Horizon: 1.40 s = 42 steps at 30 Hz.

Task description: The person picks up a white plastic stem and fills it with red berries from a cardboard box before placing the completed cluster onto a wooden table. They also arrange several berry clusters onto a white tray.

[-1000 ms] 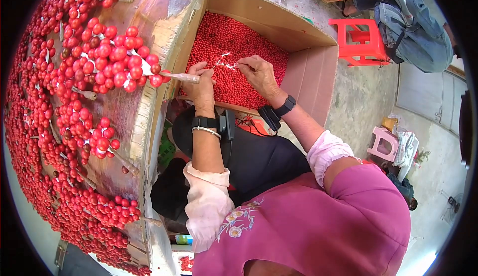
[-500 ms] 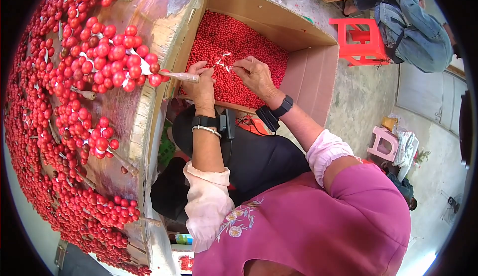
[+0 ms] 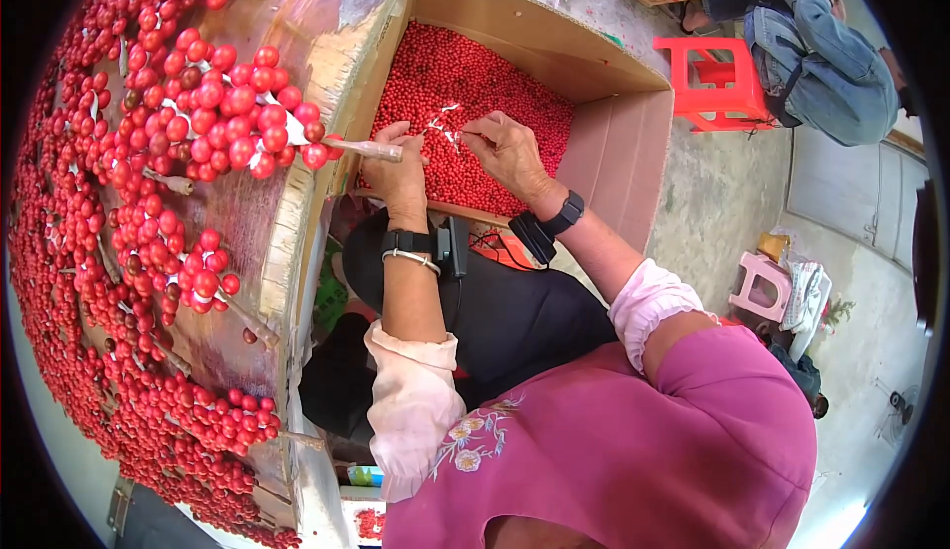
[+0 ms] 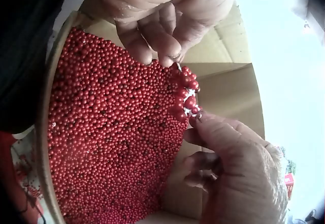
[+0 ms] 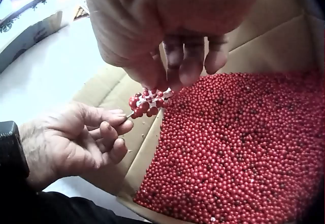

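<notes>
Over a cardboard box (image 3: 618, 143) filled with loose red berries (image 3: 465, 64), the left hand (image 3: 399, 175) pinches the stem of a small berry sprig (image 4: 189, 96) between thumb and finger. The right hand (image 3: 515, 156) has thumb and forefinger together at the sprig's other end, where white material shows among the berries. In the right wrist view the sprig (image 5: 147, 102) lies between the left hand (image 5: 76, 140) and the right hand (image 5: 172, 26). Whether the right fingertips hold a berry or the white part is hidden.
At the left a wooden board (image 3: 247, 282) carries many berry sprigs, one stem (image 3: 366, 149) jutting over the box edge. A red stool (image 3: 714, 84) and a seated person's legs (image 3: 821, 74) are at upper right. A pink stool (image 3: 762, 287) stands further down.
The right hand has shifted slightly left and away from its earlier spot at the sprig's end. The left hand keeps its pinch and has barely moved.
</notes>
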Available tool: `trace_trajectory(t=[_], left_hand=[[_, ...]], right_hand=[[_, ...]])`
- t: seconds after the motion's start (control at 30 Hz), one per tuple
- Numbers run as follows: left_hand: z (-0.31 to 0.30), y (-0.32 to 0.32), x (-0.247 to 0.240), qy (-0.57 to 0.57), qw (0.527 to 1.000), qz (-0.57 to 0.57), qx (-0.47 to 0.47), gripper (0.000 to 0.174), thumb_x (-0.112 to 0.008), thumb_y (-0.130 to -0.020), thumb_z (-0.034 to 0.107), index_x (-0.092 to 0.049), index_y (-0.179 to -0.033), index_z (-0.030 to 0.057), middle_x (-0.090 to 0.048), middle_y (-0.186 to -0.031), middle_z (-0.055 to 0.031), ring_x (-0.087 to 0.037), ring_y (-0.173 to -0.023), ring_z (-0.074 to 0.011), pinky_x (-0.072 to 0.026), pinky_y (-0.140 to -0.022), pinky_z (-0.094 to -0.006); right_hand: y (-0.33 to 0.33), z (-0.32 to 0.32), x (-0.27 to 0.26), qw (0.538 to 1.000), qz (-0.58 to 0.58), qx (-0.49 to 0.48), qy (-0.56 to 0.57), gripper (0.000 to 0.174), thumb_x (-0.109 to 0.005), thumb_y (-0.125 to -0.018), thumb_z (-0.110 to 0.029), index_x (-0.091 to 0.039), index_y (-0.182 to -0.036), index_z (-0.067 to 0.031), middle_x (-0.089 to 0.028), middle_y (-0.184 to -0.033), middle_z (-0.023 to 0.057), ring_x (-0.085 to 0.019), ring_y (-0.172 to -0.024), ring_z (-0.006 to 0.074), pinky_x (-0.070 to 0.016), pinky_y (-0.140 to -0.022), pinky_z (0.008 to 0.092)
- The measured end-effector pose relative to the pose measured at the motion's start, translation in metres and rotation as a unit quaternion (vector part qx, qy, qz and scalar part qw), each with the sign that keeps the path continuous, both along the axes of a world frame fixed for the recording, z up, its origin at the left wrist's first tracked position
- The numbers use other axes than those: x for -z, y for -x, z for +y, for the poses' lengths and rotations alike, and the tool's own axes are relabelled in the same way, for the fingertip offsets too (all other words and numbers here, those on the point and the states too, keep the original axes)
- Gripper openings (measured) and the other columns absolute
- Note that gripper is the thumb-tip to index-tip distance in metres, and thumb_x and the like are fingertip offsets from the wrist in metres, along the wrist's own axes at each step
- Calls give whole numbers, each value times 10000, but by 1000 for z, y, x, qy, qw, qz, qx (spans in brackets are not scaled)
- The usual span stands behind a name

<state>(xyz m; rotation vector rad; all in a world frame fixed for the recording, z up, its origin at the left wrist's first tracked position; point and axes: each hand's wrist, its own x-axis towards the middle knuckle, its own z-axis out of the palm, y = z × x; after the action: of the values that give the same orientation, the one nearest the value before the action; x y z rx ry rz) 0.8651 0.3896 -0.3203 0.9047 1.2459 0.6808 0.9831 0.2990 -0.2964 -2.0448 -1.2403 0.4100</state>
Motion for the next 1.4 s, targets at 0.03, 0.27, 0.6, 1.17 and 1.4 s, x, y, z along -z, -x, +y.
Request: trace_trajectory(t=[0.03, 0.27, 0.6, 1.17, 1.4], left_hand=[[0, 1, 0, 12, 1000, -11, -6, 250, -600, -687, -50, -581, -936, -27, -589, -727, -67, -497, -496, -90, -407, -468, -192], [0, 3, -2, 50, 996, -69, -10, 251, -598, -693, -48, -577, -942, -31, -599, -742, -82, -498, -495, -94, -411, -469, -201], [1, 2, 0, 113, 987, -110, 15, 269, -546, -686, -96, -559, -949, -42, -606, -726, -120, -574, -550, -139, -433, -425, -201], [0, 2, 2, 119, 985, -122, 37, 259, -508, -697, -83, -556, -951, -55, -605, -721, -139, -577, -562, -144, -423, -406, -210], [0, 3, -1, 119, 986, -102, 64, 255, -553, -704, -61, -558, -956, -24, -613, -738, -118, -539, -526, -116, -410, -434, -194]], right_hand=[[0, 0, -2, 1000, 0, 0, 0, 96, -635, -720, -107, -634, -800, -53, -569, -724, 118, -575, -634, 287, -476, -567, 362], [0, 3, -20, 999, -23, -8, -26, 118, -633, -749, -90, -626, -854, -37, -580, -752, 93, -574, -608, 205, -465, -539, 281], [-1, 5, -24, 999, -33, -11, -26, 101, -632, -748, -76, -625, -842, -39, -572, -739, 88, -565, -602, 200, -457, -533, 283], [-1, 10, -27, 997, -65, -24, -28, 99, -631, -743, -89, -630, -834, -50, -583, -765, 98, -588, -646, 235, -478, -558, 310], [-4, 13, -28, 998, -61, -30, -18, 107, -625, -745, -80, -628, -846, -44, -585, -767, 101, -589, -645, 236, -479, -562, 308]])
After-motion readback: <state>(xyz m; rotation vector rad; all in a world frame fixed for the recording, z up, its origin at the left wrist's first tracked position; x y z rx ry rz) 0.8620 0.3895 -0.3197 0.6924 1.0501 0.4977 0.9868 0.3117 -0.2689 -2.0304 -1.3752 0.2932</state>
